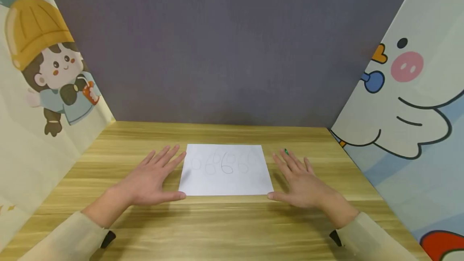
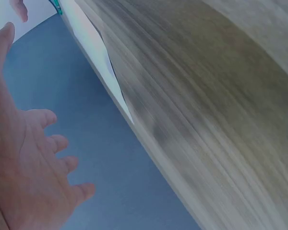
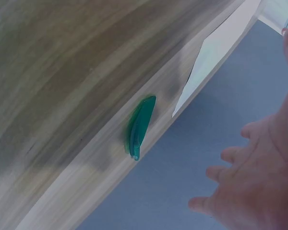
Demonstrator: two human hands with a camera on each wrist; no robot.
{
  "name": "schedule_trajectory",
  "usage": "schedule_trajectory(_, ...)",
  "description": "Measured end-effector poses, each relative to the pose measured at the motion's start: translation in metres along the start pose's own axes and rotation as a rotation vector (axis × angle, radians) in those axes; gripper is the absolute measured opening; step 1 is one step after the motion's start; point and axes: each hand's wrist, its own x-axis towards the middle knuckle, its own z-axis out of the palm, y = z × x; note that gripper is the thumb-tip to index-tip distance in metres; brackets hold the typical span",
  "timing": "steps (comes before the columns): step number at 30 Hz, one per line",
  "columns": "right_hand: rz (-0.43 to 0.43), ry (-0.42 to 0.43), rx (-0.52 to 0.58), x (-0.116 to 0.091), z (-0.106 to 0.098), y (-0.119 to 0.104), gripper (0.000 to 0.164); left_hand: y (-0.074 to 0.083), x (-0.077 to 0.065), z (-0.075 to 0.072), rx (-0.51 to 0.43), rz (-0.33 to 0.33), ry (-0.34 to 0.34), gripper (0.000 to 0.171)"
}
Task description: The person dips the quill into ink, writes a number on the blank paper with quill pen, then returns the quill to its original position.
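Note:
A white sheet of paper [image 1: 226, 184] lies flat on the wooden table, with several rounded, 6-like figures drawn on it; the middle one is darkest, the others faint. Beside its left edge my left hand [image 1: 154, 178] is held palm down, fingers spread, thumb tip right at the near left corner. My right hand [image 1: 302, 184] mirrors it on the other side, thumb at the near right corner. Neither hand holds anything. Past the right fingertips lies a small, flat, green translucent plastic item [image 3: 143, 127] with a rounded edge, mostly hidden by the fingers in the head view.
The wooden table [image 1: 232, 228] ends at a dark grey back wall [image 1: 232, 51]. Side panels with cartoon prints, a child in a yellow hat [image 1: 40, 27] on the left and a white character [image 1: 417, 104] on the right, flank the table.

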Motion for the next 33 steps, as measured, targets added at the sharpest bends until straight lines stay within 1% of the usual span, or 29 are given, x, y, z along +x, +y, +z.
schedule_trajectory(5, -0.003, -0.002, 0.004, 0.001, 0.001, 0.001, 0.119, 0.0, 0.001, 0.002, -0.018, -0.01, -0.014, 0.111)
schedule_trajectory(7, -0.003, -0.007, 0.012, 0.001, 0.002, 0.002, 0.117, -0.001, 0.002, 0.002, -0.031, 0.001, -0.014, 0.106)
schedule_trajectory(10, -0.015, 0.001, 0.025, 0.0, 0.003, 0.005, 0.111, -0.004, 0.003, 0.003, -0.068, 0.026, -0.033, 0.094)
schedule_trajectory(12, -0.022, 0.009, 0.042, 0.0, 0.002, 0.007, 0.104, -0.006, 0.005, 0.003, -0.094, 0.046, -0.072, 0.087)
schedule_trajectory(16, -0.038, 0.029, 0.068, 0.0, 0.001, 0.018, 0.09, -0.012, 0.009, 0.005, -0.158, 0.047, -0.193, 0.078)
schedule_trajectory(19, -0.016, 0.013, 0.088, 0.0, 0.001, 0.03, 0.086, -0.017, 0.013, 0.009, -0.192, 0.057, -0.241, 0.074)
schedule_trajectory(24, 0.061, -0.052, 0.136, 0.0, 0.0, 0.051, 0.085, -0.023, 0.017, 0.014, -0.206, 0.12, -0.242, 0.063)
schedule_trajectory(27, 0.088, -0.069, 0.158, 0.0, -0.001, 0.062, 0.084, -0.025, 0.018, 0.015, -0.213, 0.15, -0.23, 0.057)
schedule_trajectory(30, 0.111, -0.067, 0.157, 0.002, -0.002, 0.074, 0.081, -0.027, 0.018, 0.015, -0.22, 0.166, -0.224, 0.052)
schedule_trajectory(33, 0.126, -0.066, 0.162, 0.004, -0.001, 0.087, 0.077, -0.027, 0.018, 0.015, -0.229, 0.164, -0.227, 0.051)
